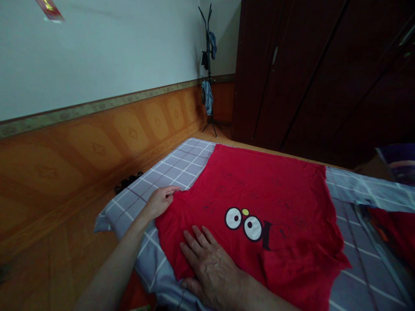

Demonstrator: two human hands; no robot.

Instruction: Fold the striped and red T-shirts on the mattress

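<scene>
A red shirt point(253, 181) with two round cartoon eyes and a yellow spot lies spread over a grey checked bed sheet point(181, 164). At the shirt's left edge, my left hand point(158, 202) has its fingers closed together on the red cloth near a corner. My right hand point(212, 270) rests flat on the lower left part of the shirt, palm down, fingers extended. Some wrinkles run through the cloth at the lower right.
Other clothing point(394, 229) lies on the sheet at the right. A black coat stand point(209, 65) with garments stands in the far corner, beside a dark wardrobe point(292, 77). Wooden floor point(58, 246) shows at the left, below the wall.
</scene>
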